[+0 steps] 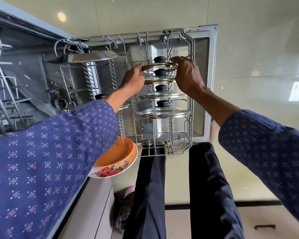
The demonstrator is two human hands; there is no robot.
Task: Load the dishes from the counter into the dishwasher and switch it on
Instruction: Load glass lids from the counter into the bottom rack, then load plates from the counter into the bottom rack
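With my left hand [134, 75] and right hand [186, 70] I pinch the glass lid [160, 67] by its steel rim, since it's breakable, slippery and fairly light.

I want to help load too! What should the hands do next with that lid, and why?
Probably ease the top lid down between the rack's tines and let go. The left hand and the right hand both grip its rim at the far end of a row where three other glass lids already stand in slots, so it looks nearly seated.
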